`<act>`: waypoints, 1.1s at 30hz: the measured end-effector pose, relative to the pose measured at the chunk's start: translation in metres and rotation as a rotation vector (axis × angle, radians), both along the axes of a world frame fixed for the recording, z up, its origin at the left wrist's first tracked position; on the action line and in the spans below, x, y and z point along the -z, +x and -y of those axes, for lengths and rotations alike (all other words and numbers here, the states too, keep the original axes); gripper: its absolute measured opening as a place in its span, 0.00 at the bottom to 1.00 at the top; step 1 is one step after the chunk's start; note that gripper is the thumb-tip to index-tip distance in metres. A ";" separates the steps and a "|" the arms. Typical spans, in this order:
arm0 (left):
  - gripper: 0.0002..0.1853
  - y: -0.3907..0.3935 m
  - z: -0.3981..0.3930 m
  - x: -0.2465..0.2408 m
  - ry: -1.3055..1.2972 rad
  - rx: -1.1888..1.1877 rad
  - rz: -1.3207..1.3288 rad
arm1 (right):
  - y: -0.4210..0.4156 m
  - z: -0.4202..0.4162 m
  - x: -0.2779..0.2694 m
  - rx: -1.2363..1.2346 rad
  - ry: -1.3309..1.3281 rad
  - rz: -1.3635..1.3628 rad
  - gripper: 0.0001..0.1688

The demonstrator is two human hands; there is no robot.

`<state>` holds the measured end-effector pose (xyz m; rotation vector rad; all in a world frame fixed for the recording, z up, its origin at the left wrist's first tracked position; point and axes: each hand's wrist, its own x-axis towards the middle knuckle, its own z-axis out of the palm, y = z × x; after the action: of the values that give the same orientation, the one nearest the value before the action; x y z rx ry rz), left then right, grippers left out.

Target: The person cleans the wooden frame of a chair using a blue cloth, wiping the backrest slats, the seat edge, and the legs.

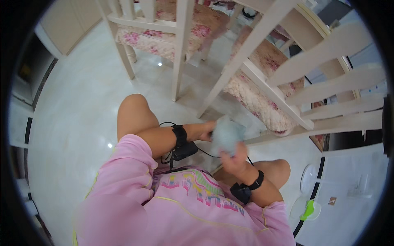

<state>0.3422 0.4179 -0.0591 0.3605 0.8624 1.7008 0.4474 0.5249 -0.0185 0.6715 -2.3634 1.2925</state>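
Note:
A pale blue-grey bundle (228, 135), apparently cloth and blurred by motion, is between my two hands above the tiled floor. My left hand (208, 130) holds its left side, with the fingertips partly hidden behind it. My right hand (234, 157) grips its lower edge, thumb and fingers blurred. Black straps circle both forearms. A black box (185, 151) hangs by the left strap (179, 135), and a thin black cable runs from there towards the right arm. Another black unit (241, 192) sits at the right strap (258, 180).
Just beyond my hands stand two cream wooden chairs, a left one (181, 46) and a right one (271, 89), with quilted floral seat covers. My bare knees flank the work. Rightward lie a clear and green plastic item (308, 210) and a white round object (307, 178). Cream cabinets (69, 24) stand far left.

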 end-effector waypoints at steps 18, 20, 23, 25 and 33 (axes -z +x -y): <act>0.20 -0.086 0.009 0.006 0.061 -0.805 -0.050 | -0.026 -0.051 0.028 -0.082 0.831 0.459 0.20; 0.23 -0.082 0.001 0.011 -0.136 -0.824 -0.415 | -0.028 -0.048 0.028 -0.094 0.744 0.386 0.22; 0.31 -0.093 -0.005 0.026 -0.358 -0.879 -0.904 | -0.025 -0.048 0.027 -0.111 0.788 0.377 0.21; 0.34 -0.098 -0.015 0.029 -0.469 -0.905 -1.119 | -0.021 -0.052 0.033 -0.126 0.815 0.403 0.20; 0.35 -0.100 -0.036 0.089 -0.515 -1.195 -1.069 | -0.008 -0.035 0.047 -0.129 0.831 0.385 0.13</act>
<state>0.2425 0.4535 -0.1485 0.4210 2.6289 2.1666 0.4397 0.5595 -0.0659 0.8594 -3.2344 0.4411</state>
